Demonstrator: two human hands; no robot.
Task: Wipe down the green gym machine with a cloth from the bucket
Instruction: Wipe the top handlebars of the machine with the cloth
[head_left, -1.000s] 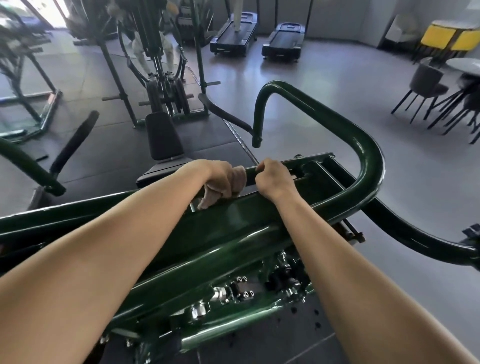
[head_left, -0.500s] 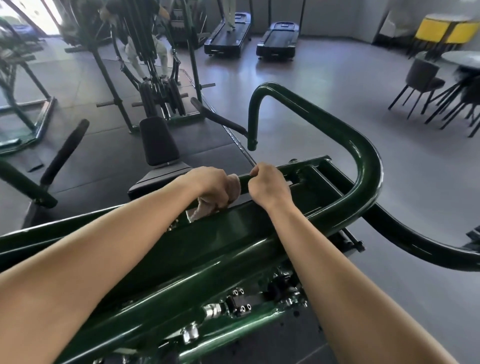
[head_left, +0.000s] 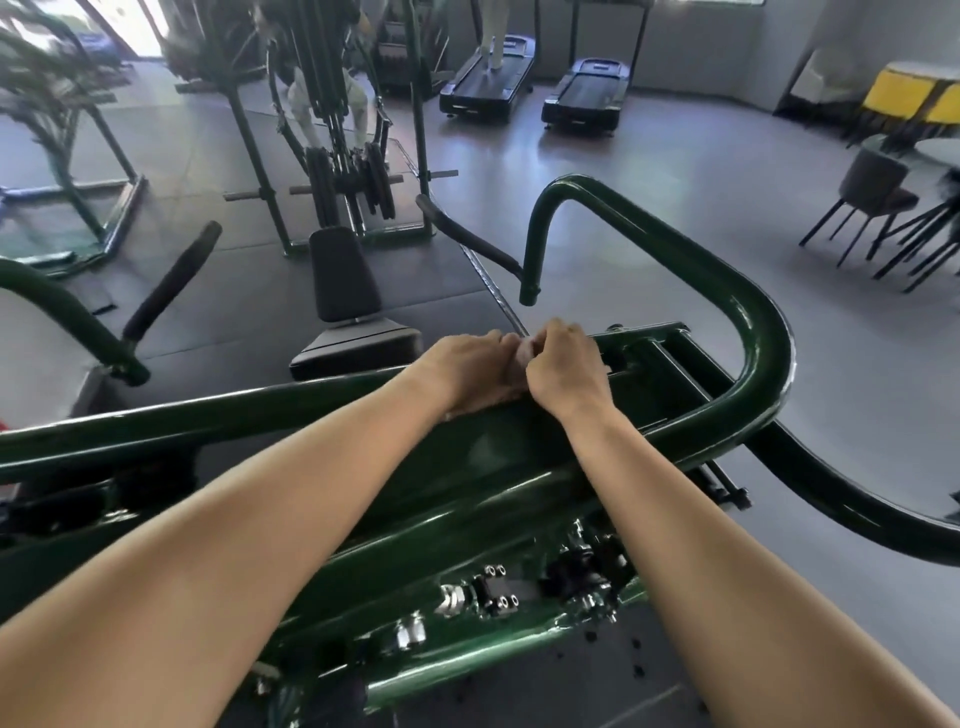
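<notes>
The green gym machine (head_left: 582, 457) fills the lower half of the head view, its top bar running left to right and a curved tube (head_left: 748, 332) looping up on the right. My left hand (head_left: 465, 374) grips a pale pink cloth (head_left: 519, 358) bunched against the top bar. Most of the cloth is hidden under the fingers. My right hand (head_left: 566, 369) is curled over the same bar right beside it, touching the cloth and the left hand. No bucket is in view.
A black padded seat (head_left: 345, 291) stands just beyond the bar, with a weight-plate machine (head_left: 337, 176) behind it. Two treadmills (head_left: 530, 83) line the far wall. Dark chairs (head_left: 872, 202) and a table sit at the right. Chrome bolts (head_left: 493, 592) show low on the frame.
My left hand has slid right along the top bar with the cloth until it meets my right hand. The right hand has kept its hold on the bar.
</notes>
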